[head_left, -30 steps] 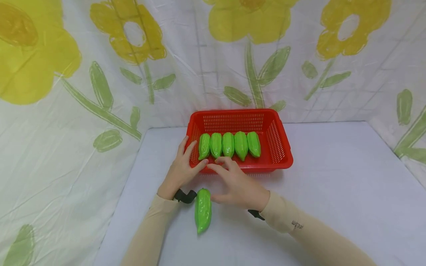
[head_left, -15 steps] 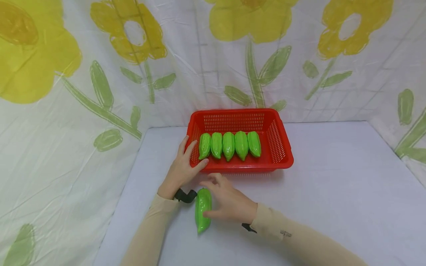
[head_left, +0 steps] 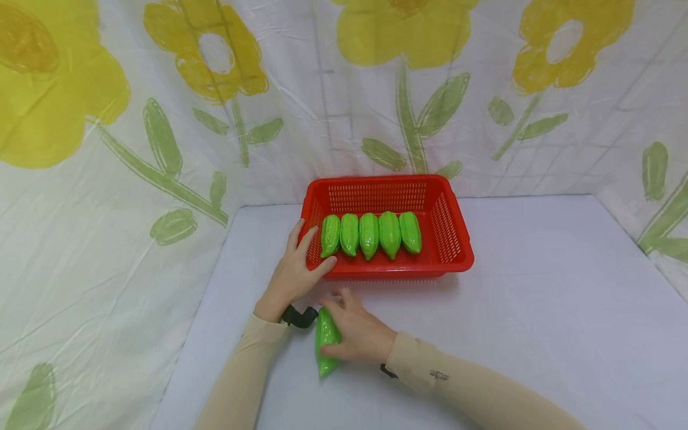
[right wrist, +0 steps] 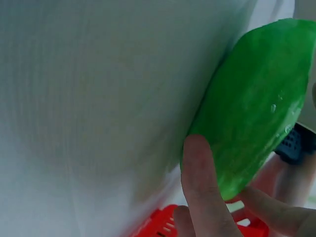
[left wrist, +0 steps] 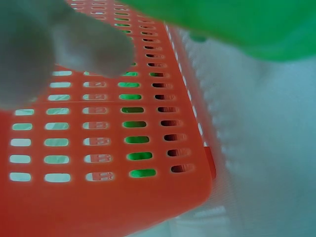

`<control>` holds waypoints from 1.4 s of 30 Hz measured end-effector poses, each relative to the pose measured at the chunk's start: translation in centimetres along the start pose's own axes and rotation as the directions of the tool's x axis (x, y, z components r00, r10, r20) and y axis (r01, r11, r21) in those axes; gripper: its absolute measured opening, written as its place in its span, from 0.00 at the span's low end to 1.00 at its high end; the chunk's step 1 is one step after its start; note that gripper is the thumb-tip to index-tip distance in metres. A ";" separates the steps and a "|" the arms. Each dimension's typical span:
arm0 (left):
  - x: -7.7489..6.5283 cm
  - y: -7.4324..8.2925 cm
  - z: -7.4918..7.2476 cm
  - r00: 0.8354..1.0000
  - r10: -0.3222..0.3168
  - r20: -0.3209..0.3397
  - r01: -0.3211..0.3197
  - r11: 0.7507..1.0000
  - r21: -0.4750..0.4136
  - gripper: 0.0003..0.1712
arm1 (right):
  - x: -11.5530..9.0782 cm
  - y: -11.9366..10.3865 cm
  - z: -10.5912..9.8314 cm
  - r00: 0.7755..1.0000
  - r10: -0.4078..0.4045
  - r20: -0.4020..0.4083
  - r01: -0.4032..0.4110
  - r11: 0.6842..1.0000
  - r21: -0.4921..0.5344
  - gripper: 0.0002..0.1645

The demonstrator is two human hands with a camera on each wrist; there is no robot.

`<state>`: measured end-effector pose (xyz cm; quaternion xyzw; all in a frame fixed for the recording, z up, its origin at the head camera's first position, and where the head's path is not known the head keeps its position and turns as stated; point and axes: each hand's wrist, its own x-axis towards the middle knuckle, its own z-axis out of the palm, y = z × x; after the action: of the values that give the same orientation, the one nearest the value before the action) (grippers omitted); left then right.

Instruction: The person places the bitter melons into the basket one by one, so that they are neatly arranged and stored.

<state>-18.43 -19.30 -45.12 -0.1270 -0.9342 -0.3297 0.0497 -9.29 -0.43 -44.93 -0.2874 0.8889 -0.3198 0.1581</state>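
Observation:
A glossy green, ridged toy bitter melon lies on the white table in front of the red basket. My right hand is over it from the right, thumb across its near part and fingers at its far end. In the right wrist view, one fingertip presses the side of the bitter melon. My left hand rests at the basket's near left corner, fingers spread along the left rim and thumb on the front rim. The left wrist view shows the basket's slotted wall close up.
Several similar green bitter melons stand in a row inside the basket, towards its left. A flower-printed cloth hangs behind the table. A black wrist mount sits just left of the loose melon's far end.
My right hand has moved back from the basket's front rim, down and left onto the loose bitter melon. The left hand and the basket have stayed put.

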 end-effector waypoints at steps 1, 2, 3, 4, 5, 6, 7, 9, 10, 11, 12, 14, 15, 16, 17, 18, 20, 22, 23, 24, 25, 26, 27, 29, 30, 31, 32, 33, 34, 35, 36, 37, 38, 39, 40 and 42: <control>0.0 0.0 0.0 1.000 0.000 -0.001 0.000 1.000 -0.001 0.50 | 0.1 0.0 0.2 1.000 0.006 0.002 -0.006 1.000 -0.005 0.52; 0.0 0.0 0.0 1.000 0.002 -0.001 -0.002 1.000 -0.002 0.50 | 0.2 0.0 0.3 1.000 0.009 0.003 -0.009 1.000 -0.010 0.52; 0.0 0.0 0.0 1.000 0.005 -0.002 -0.005 1.000 -0.001 0.50 | 0.3 -0.1 0.4 1.000 0.014 0.006 -0.014 1.000 -0.010 0.52; 0.0 0.0 0.0 1.000 0.008 -0.003 -0.008 1.000 -0.001 0.50 | 0.3 -0.1 0.5 1.000 0.016 0.009 -0.016 1.000 -0.010 0.52; 0.0 0.0 0.0 1.000 0.009 -0.004 -0.009 1.000 -0.001 0.50 | 0.4 -0.1 0.6 1.000 0.018 0.014 -0.018 1.000 -0.011 0.52; 0.0 0.0 0.0 1.000 0.011 -0.005 -0.011 1.000 -0.002 0.50 | 0.4 -0.1 0.7 1.000 0.020 0.019 -0.020 1.000 -0.011 0.51; -0.1 0.0 0.0 1.000 0.014 -0.006 -0.014 1.000 -0.003 0.50 | 0.5 -0.1 0.8 1.000 0.017 0.021 -0.017 1.000 -0.014 0.51; -0.1 0.0 0.0 1.000 0.015 -0.006 -0.015 1.000 -0.004 0.50 | 0.5 -0.1 0.9 1.000 0.013 0.029 -0.012 1.000 -0.010 0.50; -0.1 0.1 0.0 1.000 0.014 -0.006 -0.014 1.000 -0.005 0.50 | 0.5 -0.2 0.9 0.999 0.010 0.032 -0.010 1.000 -0.009 0.50; -0.1 0.0 0.0 1.000 0.014 -0.005 -0.014 1.000 -0.004 0.50 | 0.5 -0.2 0.9 0.999 0.009 0.034 -0.009 1.000 -0.007 0.50; -0.1 0.0 0.0 1.000 0.015 -0.005 -0.015 1.000 -0.006 0.50 | 0.5 -0.3 0.9 0.999 0.008 0.035 -0.008 1.000 -0.005 0.50; -0.1 0.0 0.0 1.000 0.012 -0.002 -0.013 1.000 -0.006 0.50 | 0.6 -0.3 1.0 0.999 0.008 0.037 -0.007 1.000 -0.003 0.49; -0.1 0.0 0.0 1.000 0.012 -0.001 -0.012 1.000 -0.005 0.50 | 0.6 -0.3 1.0 0.999 0.006 0.036 -0.006 1.000 -0.003 0.49; 0.0 0.0 0.0 1.000 0.011 -0.001 -0.011 1.000 -0.006 0.51 | 0.6 -0.3 1.0 0.999 0.006 0.037 -0.006 1.000 0.000 0.49; 0.0 0.0 0.0 1.000 0.009 0.001 -0.009 1.000 -0.006 0.51 | 0.6 -0.3 1.0 0.999 0.004 0.037 -0.004 1.000 0.001 0.48; 0.0 0.0 0.0 1.000 0.007 0.001 -0.007 1.000 -0.007 0.51 | 0.6 -0.3 1.0 0.999 0.002 0.037 -0.002 1.000 0.002 0.48; 0.0 0.0 0.0 1.000 0.005 0.002 -0.005 1.000 -0.006 0.51 | 0.6 -0.3 1.0 0.999 0.000 0.035 0.000 1.000 0.005 0.47; -0.1 0.0 0.0 1.000 0.003 0.003 -0.003 1.000 -0.006 0.51 | 0.6 -0.3 1.1 0.999 -0.002 0.035 0.001 1.000 0.008 0.47; -0.1 0.0 0.0 1.000 0.001 0.005 -0.001 1.000 -0.005 0.51 | 0.6 -0.2 1.1 0.999 -0.002 0.036 0.001 1.000 0.010 0.47; -0.1 0.0 0.0 1.000 0.000 0.005 0.000 1.000 -0.004 0.51 | 0.6 -0.2 1.0 0.999 -0.001 0.038 0.000 1.000 0.012 0.48; -0.1 0.1 0.0 1.000 0.000 0.006 0.000 1.000 -0.005 0.51 | 0.6 -0.2 1.0 0.999 0.003 0.042 -0.004 1.000 0.015 0.48; -0.1 0.1 -0.1 1.000 0.001 0.006 -0.001 1.000 -0.005 0.51 | 0.6 -0.2 0.9 0.999 0.007 0.047 -0.008 1.000 0.017 0.48; -0.1 0.1 -0.1 1.000 0.000 0.006 0.000 1.000 -0.005 0.51 | 0.6 -0.2 0.8 0.999 0.012 0.052 -0.013 1.000 0.022 0.48; -0.1 0.2 -0.1 1.000 0.000 0.004 0.000 1.000 -0.004 0.51 | 0.5 -0.2 0.6 0.998 0.027 0.064 -0.029 0.999 0.028 0.49; -0.1 0.2 -0.1 1.000 0.000 0.004 0.000 1.000 -0.005 0.51 | 0.5 -0.2 0.5 0.997 0.035 0.067 -0.037 0.999 0.029 0.50; -0.1 0.2 -0.1 1.000 0.000 0.004 0.000 1.000 -0.003 0.51 | 0.5 -0.2 0.4 0.997 0.043 0.069 -0.045 0.998 0.031 0.50; -0.1 0.2 -0.1 1.000 0.000 0.004 0.000 1.000 0.000 0.51 | 0.4 -0.2 0.3 0.996 0.049 0.071 -0.051 0.998 0.032 0.50; 0.0 0.2 -0.1 1.000 -0.001 0.004 0.001 1.000 0.002 0.51 | 0.4 -0.2 0.1 0.996 0.053 0.071 -0.056 0.998 0.037 0.50; 0.0 0.2 -0.1 1.000 -0.002 0.003 0.002 1.000 0.003 0.51 | 0.3 -0.2 0.0 0.996 0.057 0.071 -0.060 0.997 0.041 0.50; 0.0 0.2 -0.1 1.000 -0.002 0.002 0.002 1.000 0.005 0.51 | 0.2 -0.2 -0.2 0.996 0.059 0.071 -0.063 0.997 0.046 0.51; 0.0 0.1 0.0 1.000 -0.002 0.001 0.002 1.000 0.006 0.51 | 0.1 -0.2 -0.4 0.996 0.059 0.069 -0.063 0.997 0.052 0.51; 0.0 0.1 0.0 1.000 0.001 0.001 -0.001 1.000 0.007 0.51 | 0.0 -0.1 -0.6 0.996 0.060 0.068 -0.064 0.996 0.061 0.51; 0.0 0.1 0.0 1.000 0.003 0.000 -0.003 1.000 0.006 0.51 | -0.1 -0.1 -0.8 0.996 0.060 0.065 -0.065 0.996 0.068 0.51; 0.0 0.1 0.0 1.000 0.003 -0.001 -0.003 1.000 0.006 0.51 | -0.2 -0.2 -1.0 0.996 0.061 0.062 -0.065 0.995 0.074 0.52; 0.0 0.1 0.0 1.000 0.003 0.000 -0.003 1.000 0.007 0.51 | -0.3 -0.1 -1.1 0.996 0.062 0.061 -0.067 0.995 0.076 0.52; 0.0 0.1 0.0 1.000 0.002 0.001 -0.002 1.000 0.005 0.51 | -0.5 -0.1 -1.4 0.996 0.063 0.056 -0.067 0.995 0.075 0.53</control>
<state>-18.39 -19.26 -45.04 -0.1278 -0.9349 -0.3273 0.0500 -9.52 0.52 -43.79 -0.2606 0.8802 -0.3406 0.2031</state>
